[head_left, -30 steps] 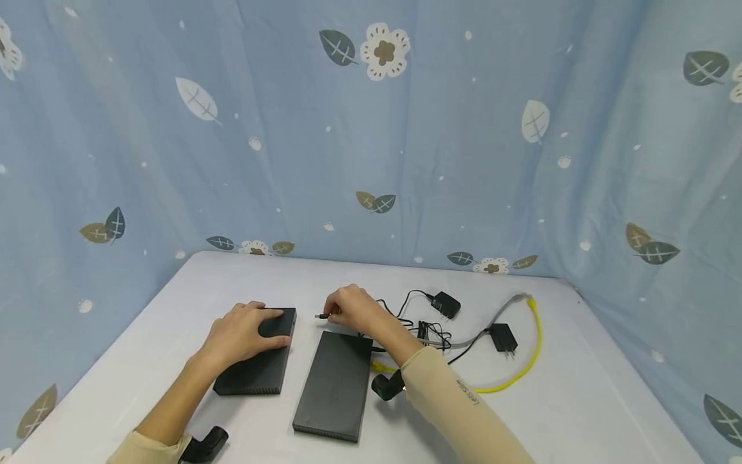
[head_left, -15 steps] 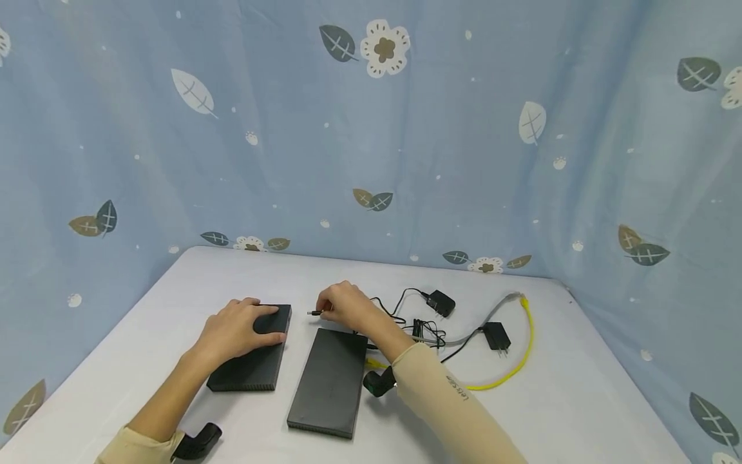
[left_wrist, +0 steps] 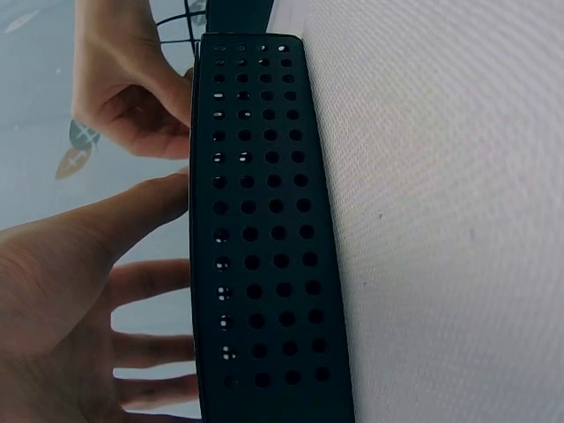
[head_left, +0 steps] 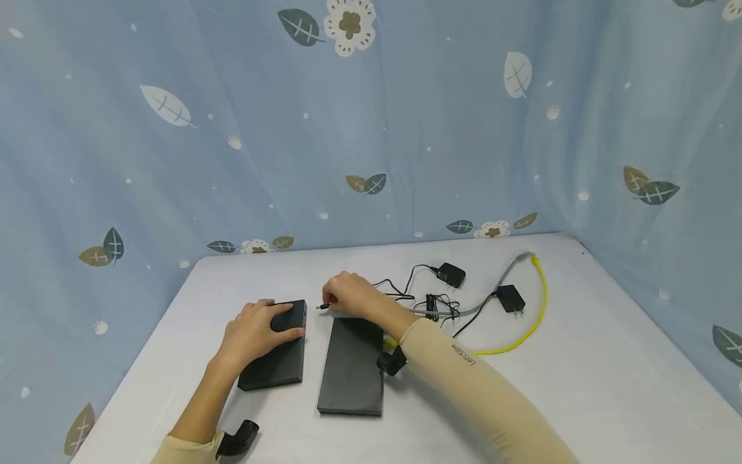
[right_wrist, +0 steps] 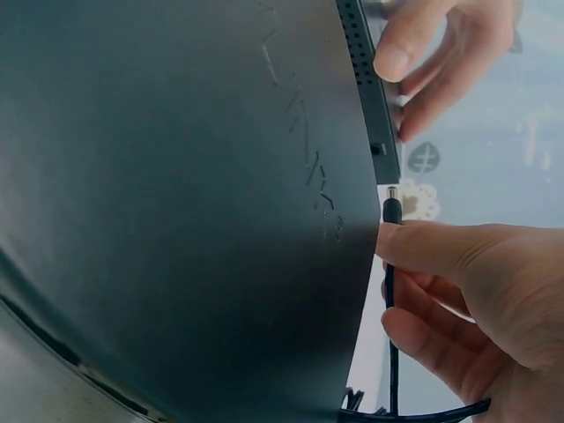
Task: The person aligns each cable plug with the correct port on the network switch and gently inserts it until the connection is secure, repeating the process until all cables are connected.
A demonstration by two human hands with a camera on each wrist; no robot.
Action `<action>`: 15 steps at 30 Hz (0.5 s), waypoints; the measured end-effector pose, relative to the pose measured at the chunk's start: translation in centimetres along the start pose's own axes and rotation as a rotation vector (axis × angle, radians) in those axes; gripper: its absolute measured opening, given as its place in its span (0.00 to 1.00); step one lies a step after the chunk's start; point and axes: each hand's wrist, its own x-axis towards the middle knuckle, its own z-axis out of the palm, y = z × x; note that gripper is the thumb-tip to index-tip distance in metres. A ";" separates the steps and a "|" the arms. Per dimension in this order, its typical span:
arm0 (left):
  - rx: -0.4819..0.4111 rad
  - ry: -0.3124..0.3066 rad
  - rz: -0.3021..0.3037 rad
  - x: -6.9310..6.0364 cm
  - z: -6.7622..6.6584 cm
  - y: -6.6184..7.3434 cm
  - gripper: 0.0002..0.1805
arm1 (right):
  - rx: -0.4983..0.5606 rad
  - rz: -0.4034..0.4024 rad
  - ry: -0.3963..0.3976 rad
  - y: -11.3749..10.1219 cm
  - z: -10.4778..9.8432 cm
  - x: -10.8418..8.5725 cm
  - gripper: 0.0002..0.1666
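My left hand (head_left: 250, 335) rests on top of a flat black metal box (head_left: 284, 361) at the left, fingers spread, thumb near its right edge. Rows of vent holes cover the side of this box in the left wrist view. Between thumb and fingers, my right hand (head_left: 353, 295) pinches a black power cord's barrel plug (right_wrist: 392, 207). The plug's bare metal tip points at the box's edge, a small gap away, close to a small socket-like opening in the right wrist view. Below the right hand lies a second flat black box (head_left: 350, 374).
Right of the second box lie two black power adapters (head_left: 451, 275) (head_left: 511, 299) with tangled black cords (head_left: 437, 307). A grey cable (head_left: 504, 277) joins a yellow cable (head_left: 542, 303) that loops on the white table (head_left: 608, 361). A blue patterned curtain (head_left: 406, 129) hangs behind.
The plug in my right hand has come closer to the left box's right edge. My left hand stays on that box. The head view has shifted and tilted.
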 end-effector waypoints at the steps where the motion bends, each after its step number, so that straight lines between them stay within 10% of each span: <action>1: -0.002 -0.006 0.000 -0.1 0.1 -0.1 0.40 | 0.001 -0.001 -0.002 0.0 0.2 0.0 0.06; 15: -0.012 -0.006 0.006 0.2 0.5 0.1 0.40 | 0.007 -0.006 -0.008 0.0 0.3 -0.2 0.07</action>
